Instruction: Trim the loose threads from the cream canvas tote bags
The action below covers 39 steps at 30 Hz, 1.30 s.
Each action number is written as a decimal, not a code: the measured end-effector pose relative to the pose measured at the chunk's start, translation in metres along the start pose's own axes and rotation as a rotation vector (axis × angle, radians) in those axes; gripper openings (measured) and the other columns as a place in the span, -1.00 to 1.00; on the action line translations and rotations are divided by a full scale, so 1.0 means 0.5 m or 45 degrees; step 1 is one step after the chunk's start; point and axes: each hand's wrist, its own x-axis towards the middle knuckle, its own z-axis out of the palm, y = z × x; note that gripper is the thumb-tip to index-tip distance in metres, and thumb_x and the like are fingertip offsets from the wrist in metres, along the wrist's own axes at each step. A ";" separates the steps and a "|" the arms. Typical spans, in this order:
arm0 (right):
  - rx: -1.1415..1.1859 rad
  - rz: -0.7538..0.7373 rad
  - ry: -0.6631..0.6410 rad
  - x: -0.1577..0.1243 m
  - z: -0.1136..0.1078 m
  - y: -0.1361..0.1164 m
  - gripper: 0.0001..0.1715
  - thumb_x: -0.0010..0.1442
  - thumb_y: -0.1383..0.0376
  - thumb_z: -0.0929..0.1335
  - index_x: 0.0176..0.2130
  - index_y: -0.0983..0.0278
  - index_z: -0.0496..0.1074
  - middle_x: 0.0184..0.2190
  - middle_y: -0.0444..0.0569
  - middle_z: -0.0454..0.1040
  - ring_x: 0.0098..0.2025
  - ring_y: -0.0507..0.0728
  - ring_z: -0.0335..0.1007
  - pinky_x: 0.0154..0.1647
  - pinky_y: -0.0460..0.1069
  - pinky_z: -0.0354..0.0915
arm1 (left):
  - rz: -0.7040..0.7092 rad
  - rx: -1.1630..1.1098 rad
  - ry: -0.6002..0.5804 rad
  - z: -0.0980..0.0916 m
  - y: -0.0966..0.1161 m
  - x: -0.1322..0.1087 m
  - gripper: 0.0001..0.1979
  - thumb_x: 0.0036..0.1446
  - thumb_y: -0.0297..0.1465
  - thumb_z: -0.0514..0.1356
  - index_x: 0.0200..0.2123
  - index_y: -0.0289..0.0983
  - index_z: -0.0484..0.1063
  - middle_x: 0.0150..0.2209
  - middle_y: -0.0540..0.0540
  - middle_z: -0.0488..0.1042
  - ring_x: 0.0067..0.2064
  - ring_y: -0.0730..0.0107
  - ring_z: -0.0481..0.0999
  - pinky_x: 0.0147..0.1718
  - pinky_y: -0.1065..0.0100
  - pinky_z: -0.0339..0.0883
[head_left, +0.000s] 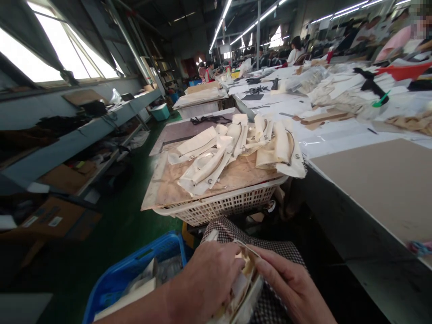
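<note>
I find the cream piece (pixel 254 294) above the person's checked cloth (pixel 219 226), its rim parted and tan inner side exposed. The left hand (pixel 214 272) is curled nearly closed on its left side, fingertips partly hidden. The right hand (pixel 290 279) pinches the rim between thumb and fingers. Left of the lap I record a blue basket (pixel 111 265) containing cream material and apparent clear plastic. Ahead, a board (pixel 168 184) covers a white slatted basket (pixel 219 209), contents not determinable; the board's front-left corner overhangs. Zippered pieces (pixel 216 157) reach its right edge, leaving bare surface front-left. A dark gap separates lap from table (pixel 330 144); green floor (pixel 126 222) lies open leftward.
</note>
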 end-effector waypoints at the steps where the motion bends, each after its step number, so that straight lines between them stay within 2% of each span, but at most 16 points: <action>1: -0.052 -0.020 -0.014 0.001 0.000 0.001 -0.55 0.36 0.10 0.24 0.18 0.11 0.37 0.16 -0.07 0.43 0.18 0.17 0.35 0.22 0.02 0.27 | -0.120 -0.184 -0.035 -0.006 0.006 -0.002 -0.67 0.36 -0.42 -0.09 -0.39 -0.30 0.38 -0.46 -0.01 0.52 -0.55 0.47 0.50 -0.55 0.49 0.29; 3: -0.172 -0.069 -0.052 0.001 -0.001 0.003 -0.53 0.36 0.13 0.24 0.20 0.14 0.35 0.17 -0.06 0.41 0.20 0.16 0.32 0.23 0.00 0.24 | -0.348 -0.466 -0.048 -0.012 0.017 -0.002 -0.64 0.37 -0.35 -0.11 -0.42 -0.29 0.36 -0.57 0.04 0.48 -0.66 0.52 0.44 -0.67 0.55 0.18; 5: -0.303 -0.147 -0.080 0.001 -0.002 0.007 -0.53 0.37 0.15 0.23 0.20 0.17 0.35 0.18 -0.05 0.40 0.21 0.15 0.32 0.23 -0.02 0.23 | -0.448 -0.529 0.019 -0.012 0.026 0.001 -0.65 0.32 -0.32 -0.05 -0.47 -0.29 0.37 -0.63 0.05 0.43 -0.68 0.52 0.41 -0.70 0.54 0.12; 9: -0.512 -0.300 -0.085 -0.002 -0.006 0.022 -0.54 0.36 0.21 0.23 0.19 0.24 0.37 0.15 -0.02 0.41 0.19 0.14 0.33 0.19 -0.06 0.24 | -0.457 -0.353 0.223 0.002 0.033 0.009 -0.66 0.23 -0.37 0.03 -0.59 -0.27 0.37 -0.64 0.03 0.40 -0.59 0.48 0.38 -0.61 0.49 0.11; 15: -0.611 -0.417 -0.062 -0.002 -0.002 0.034 -0.53 0.33 0.25 0.27 0.20 0.26 0.34 0.13 0.00 0.42 0.14 0.16 0.38 0.13 -0.08 0.27 | -0.515 -0.127 0.421 0.041 0.025 0.010 -0.79 0.09 -0.50 0.07 -0.58 -0.28 0.34 -0.63 0.05 0.32 -0.54 0.48 0.25 -0.53 0.40 -0.05; 21: -0.487 -0.365 -0.075 0.003 -0.002 0.006 -0.57 0.35 0.25 0.22 0.13 0.27 0.43 0.07 0.00 0.48 0.11 0.15 0.41 0.12 -0.08 0.30 | -0.419 -0.197 0.641 0.068 0.019 0.004 -0.82 -0.09 -0.58 0.07 -0.67 -0.31 0.22 -0.70 0.11 0.17 -0.61 0.57 0.08 -0.56 0.41 -0.16; 25: -0.449 -0.232 -0.046 0.011 -0.002 -0.006 -0.61 0.32 0.24 0.25 0.04 0.23 0.51 -0.01 -0.04 0.56 0.02 0.13 0.51 0.05 -0.11 0.38 | -0.382 -0.155 0.747 0.078 0.023 0.010 -0.82 -0.10 -0.58 0.06 -0.68 -0.31 0.19 -0.70 0.10 0.20 -0.62 0.57 0.09 -0.57 0.40 -0.16; 30: -0.435 -0.177 0.054 0.018 0.009 0.000 -0.66 0.29 0.21 0.27 -0.06 0.20 0.56 -0.12 -0.09 0.63 -0.11 0.09 0.59 -0.10 -0.19 0.43 | -0.392 -0.126 0.773 0.091 0.025 0.011 -0.82 -0.06 -0.57 0.05 -0.65 -0.30 0.20 -0.67 0.08 0.28 -0.61 0.55 0.18 -0.57 0.40 -0.09; 34: -0.442 -0.092 0.107 0.019 0.014 0.005 -0.68 0.30 0.16 0.26 -0.14 0.15 0.58 -0.24 -0.13 0.66 -0.25 0.07 0.62 -0.26 -0.22 0.44 | -0.335 -0.055 0.821 0.101 0.026 0.006 -0.81 -0.03 -0.58 0.03 -0.63 -0.29 0.20 -0.66 0.06 0.32 -0.61 0.54 0.24 -0.58 0.38 -0.06; 39: -0.435 -0.057 0.136 0.016 0.009 0.006 -0.66 0.29 0.11 0.26 -0.20 0.16 0.58 -0.28 -0.10 0.66 -0.30 0.10 0.62 -0.30 -0.18 0.46 | -0.321 0.010 0.813 0.102 0.029 0.010 -0.80 -0.01 -0.57 0.03 -0.63 -0.27 0.18 -0.67 0.05 0.36 -0.63 0.53 0.26 -0.59 0.36 -0.07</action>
